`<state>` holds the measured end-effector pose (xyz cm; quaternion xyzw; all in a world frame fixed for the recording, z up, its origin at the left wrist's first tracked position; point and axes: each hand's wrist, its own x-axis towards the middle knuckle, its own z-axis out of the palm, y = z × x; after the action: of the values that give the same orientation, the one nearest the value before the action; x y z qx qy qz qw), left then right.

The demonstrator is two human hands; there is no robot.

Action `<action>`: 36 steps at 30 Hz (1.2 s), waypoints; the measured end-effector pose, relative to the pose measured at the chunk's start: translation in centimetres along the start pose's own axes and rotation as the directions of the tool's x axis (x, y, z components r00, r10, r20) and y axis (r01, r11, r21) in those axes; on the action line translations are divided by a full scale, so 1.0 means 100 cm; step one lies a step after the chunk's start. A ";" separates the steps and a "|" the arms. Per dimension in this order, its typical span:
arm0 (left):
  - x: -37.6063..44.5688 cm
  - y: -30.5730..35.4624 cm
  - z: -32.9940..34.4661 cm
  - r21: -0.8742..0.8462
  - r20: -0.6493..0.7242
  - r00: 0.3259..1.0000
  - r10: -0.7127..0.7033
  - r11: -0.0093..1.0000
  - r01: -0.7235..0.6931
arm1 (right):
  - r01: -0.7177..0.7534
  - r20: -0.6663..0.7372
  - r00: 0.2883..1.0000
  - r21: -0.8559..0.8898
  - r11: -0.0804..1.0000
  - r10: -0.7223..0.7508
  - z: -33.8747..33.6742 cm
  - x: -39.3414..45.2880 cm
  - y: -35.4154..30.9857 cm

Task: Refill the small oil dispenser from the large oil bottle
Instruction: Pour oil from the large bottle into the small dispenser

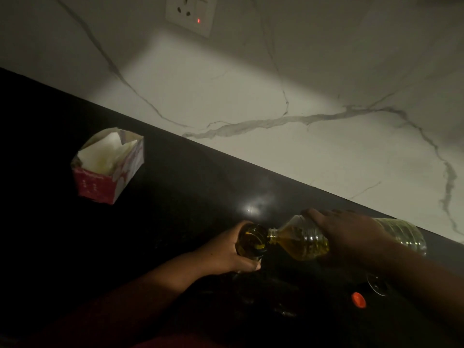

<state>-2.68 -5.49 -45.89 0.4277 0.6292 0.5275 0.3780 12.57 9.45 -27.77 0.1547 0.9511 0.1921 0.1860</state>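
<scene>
Near the desk's [175, 197] right front, the left hand [226, 249] grips the small dispenser [252, 243] while the right hand [351, 234] clasps the tipped large bottle [308, 242], likely heavy, sloshing and oil-slick, best held round its ribbed middle.

- One large oil bottle [351, 237], lying tilted under the fingers of the right hand [349, 234].
- One small oil dispenser [252, 243], inside the curled fingers of the left hand [226, 249].
- Two hands in all.
- One orange cap [358, 300], below the right fingers.
- One open carton [108, 167] with white paper inside, well apart from the left fingers.
- One wall socket [190, 13], far above both hands.
</scene>
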 end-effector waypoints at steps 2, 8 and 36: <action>0.000 0.000 0.000 -0.005 -0.002 1.000 0.004 1.000 -0.004 | 0.002 -0.002 1.000 0.006 1.000 -0.002 0.000 0.000 0.000; 0.002 -0.001 0.000 -0.011 0.008 1.000 0.004 1.000 -0.004 | 0.004 -0.011 1.000 0.017 1.000 -0.004 0.001 0.001 0.001; 0.004 -0.006 0.000 -0.002 -0.004 1.000 0.031 1.000 -0.031 | -0.003 -0.003 1.000 -0.010 1.000 0.003 0.000 0.002 0.000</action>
<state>-2.88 -5.16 -46.50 0.4360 0.6227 0.5348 0.3688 12.39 9.47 -27.81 0.1550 0.9502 0.1972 0.1848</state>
